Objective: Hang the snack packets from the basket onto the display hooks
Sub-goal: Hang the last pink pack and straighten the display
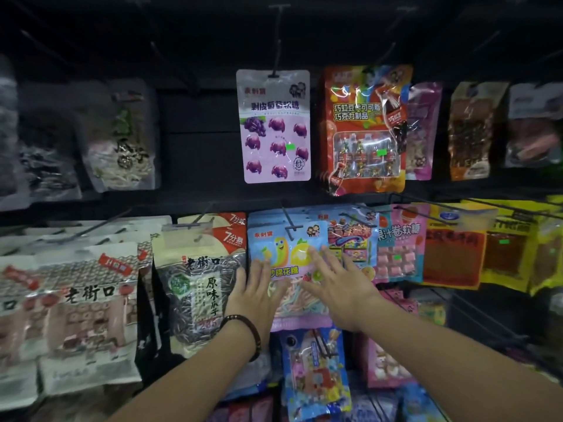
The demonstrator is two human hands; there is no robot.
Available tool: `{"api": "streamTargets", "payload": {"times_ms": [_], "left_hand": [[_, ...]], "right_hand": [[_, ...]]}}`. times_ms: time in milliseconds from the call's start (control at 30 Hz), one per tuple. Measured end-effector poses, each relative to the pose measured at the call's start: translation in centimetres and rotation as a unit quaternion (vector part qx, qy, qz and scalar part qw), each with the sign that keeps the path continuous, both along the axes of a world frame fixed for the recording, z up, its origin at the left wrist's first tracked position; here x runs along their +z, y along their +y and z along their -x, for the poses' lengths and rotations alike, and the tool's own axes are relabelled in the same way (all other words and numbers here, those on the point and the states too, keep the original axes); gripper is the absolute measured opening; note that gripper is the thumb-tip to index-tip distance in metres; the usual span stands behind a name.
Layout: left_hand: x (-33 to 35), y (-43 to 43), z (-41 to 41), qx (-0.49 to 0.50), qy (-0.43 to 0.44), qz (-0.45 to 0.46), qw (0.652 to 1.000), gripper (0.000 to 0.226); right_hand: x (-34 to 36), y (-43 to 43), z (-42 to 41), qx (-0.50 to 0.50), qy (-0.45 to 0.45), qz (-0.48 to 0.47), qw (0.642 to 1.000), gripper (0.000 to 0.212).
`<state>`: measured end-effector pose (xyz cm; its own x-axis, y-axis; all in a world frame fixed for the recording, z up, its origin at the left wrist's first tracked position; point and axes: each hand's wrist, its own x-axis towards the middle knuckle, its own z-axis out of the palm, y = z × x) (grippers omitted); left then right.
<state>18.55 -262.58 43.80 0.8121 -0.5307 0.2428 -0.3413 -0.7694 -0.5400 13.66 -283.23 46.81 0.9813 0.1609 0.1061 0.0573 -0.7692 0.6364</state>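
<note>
Your two forearms come in from the bottom edge, the left one wearing a dark bead bracelet (243,333) at the wrist. Both hands are flat against the same thing: the blue marshmallow packet (286,248) in the middle of the lower row. Your left hand (257,295) has its fingers straight and spread over the packet's left side, and your right hand (341,287) is spread the same way over the right side, fingertips up near the cartoon fruit. Neither hand is curled round anything, just palms and straight fingers laid on the front.

That packet is hanging from a black display hook (294,230), with more blue packets stacked behind it on the same peg. Just left of it, touching your left hand, is a black-and-white sunflower seed packet (198,287). Just right is a pink sweets packet (397,251), then an orange-and-yellow packet (454,251).

Up top, a purple grape gummy packet (275,126) hangs alone on its hook, with a red chocolate packet (362,126) beside it. Below your hands another blue candy packet (316,373) hangs on the next row. The far left and right edges are too blurry to read.
</note>
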Motion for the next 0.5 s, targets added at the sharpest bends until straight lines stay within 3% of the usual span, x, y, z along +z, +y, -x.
{"api": "streamTargets", "payload": {"times_ms": [133, 300, 500], "left_hand": [[0.6, 0.0, -1.4, 0.005, -0.001, -0.026, 1.000, 0.106], [1.0, -0.4, -2.6, 0.002, 0.009, -0.006, 1.000, 0.113], [0.9, 0.2, -2.1, -0.025, 0.003, 0.027, 0.999, 0.103]], "right_hand": [[0.7, -0.1, -1.3, 0.000, 0.021, -0.008, 1.000, 0.104], [2.4, -0.4, -2.8, 0.023, 0.050, -0.094, 0.994, 0.084], [2.9, 0.5, -2.0, 0.017, 0.053, -0.114, 0.992, 0.075]]}}
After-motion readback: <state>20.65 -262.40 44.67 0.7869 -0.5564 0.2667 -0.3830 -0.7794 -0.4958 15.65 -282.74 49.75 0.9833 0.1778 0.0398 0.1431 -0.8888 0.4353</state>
